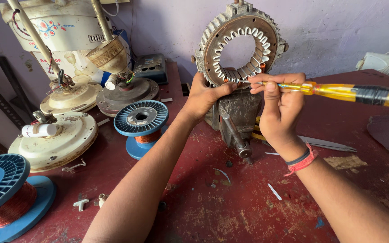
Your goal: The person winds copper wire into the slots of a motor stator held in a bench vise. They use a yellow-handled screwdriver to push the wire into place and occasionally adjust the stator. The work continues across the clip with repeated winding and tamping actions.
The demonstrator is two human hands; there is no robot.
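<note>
A round metal stator ring (241, 24) with white slot liners stands upright, clamped in a small grey bench vise (237, 114). My left hand (203, 96) grips the ring's lower left edge, thumb pressed on its face. My right hand (280, 105) holds a yellow-handled screwdriver (352, 92) sideways, its thin tip poking into a slot at the bottom of the ring. A red thread and dark band circle my right wrist.
Several cream ceiling-fan motor housings (55, 139) sit at the left on the worn red table (230, 207). Two blue spools of copper wire (141, 119) (5, 193) lie there too. A metal blade (327, 144) rests behind my right wrist; small screws and white scraps are scattered.
</note>
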